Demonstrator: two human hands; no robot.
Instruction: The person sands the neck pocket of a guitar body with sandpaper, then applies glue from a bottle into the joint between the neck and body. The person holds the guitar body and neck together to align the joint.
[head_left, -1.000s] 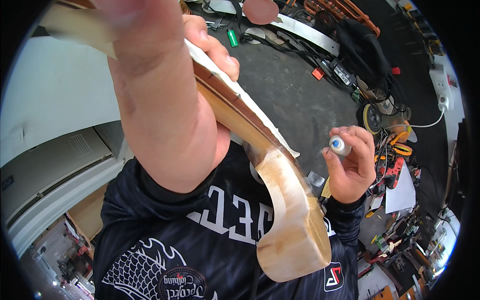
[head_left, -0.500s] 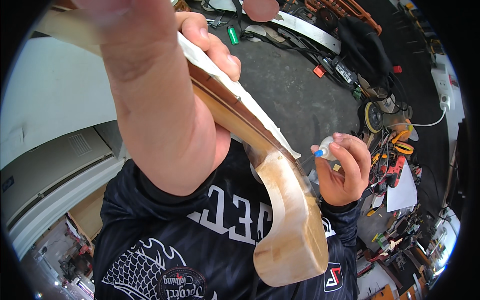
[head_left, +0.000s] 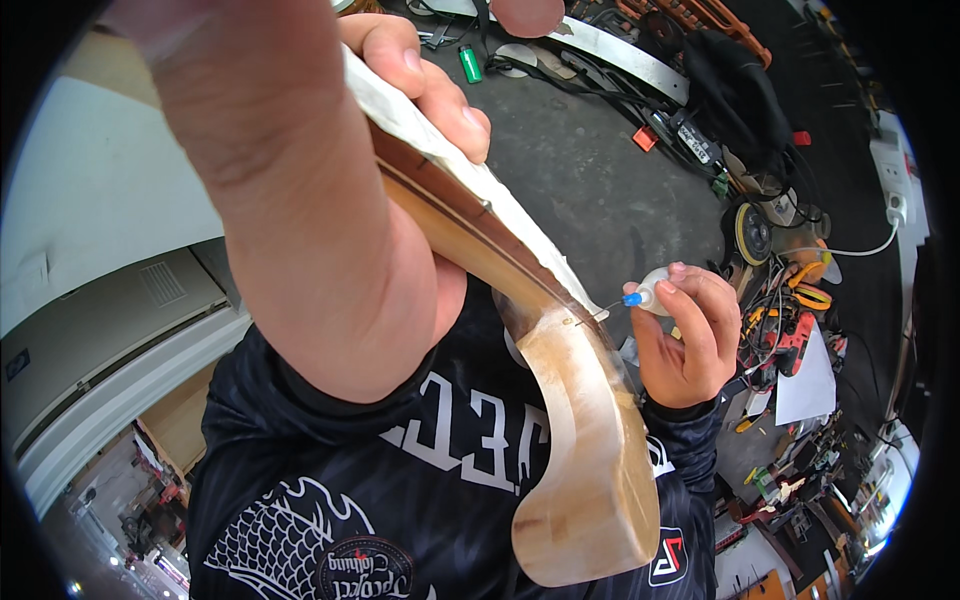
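Observation:
My left hand (head_left: 300, 210), large and close at the upper left, is closed around a long curved wooden piece (head_left: 470, 235). Brown and tan layers run along it. It ends low in front of my chest in a rounded, cream-and-brown hooked end (head_left: 590, 500), like a grip. A crumpled white strip (head_left: 500, 200) lines its outer edge. To the right, my right hand (head_left: 700, 345) pinches a small white squeeze bottle (head_left: 656, 292) with a blue tip (head_left: 632, 299). From the tip a thin needle reaches the strip's lower end, by the joint; I cannot tell whether it touches.
Beyond lies a dark grey worktop (head_left: 600, 190) with a green lighter (head_left: 470, 64), a reddish sanding disc (head_left: 528, 14) and black cables. On the right are a round sanding pad (head_left: 752, 234), a red power tool (head_left: 797, 345), white paper (head_left: 806, 385) and a power strip (head_left: 890, 170).
The needle on the blue tip now shows clearly, and the bottle has tilted slightly. The wooden piece's hooked end has shifted a little down; my left hand has moved slightly left at its upper part.

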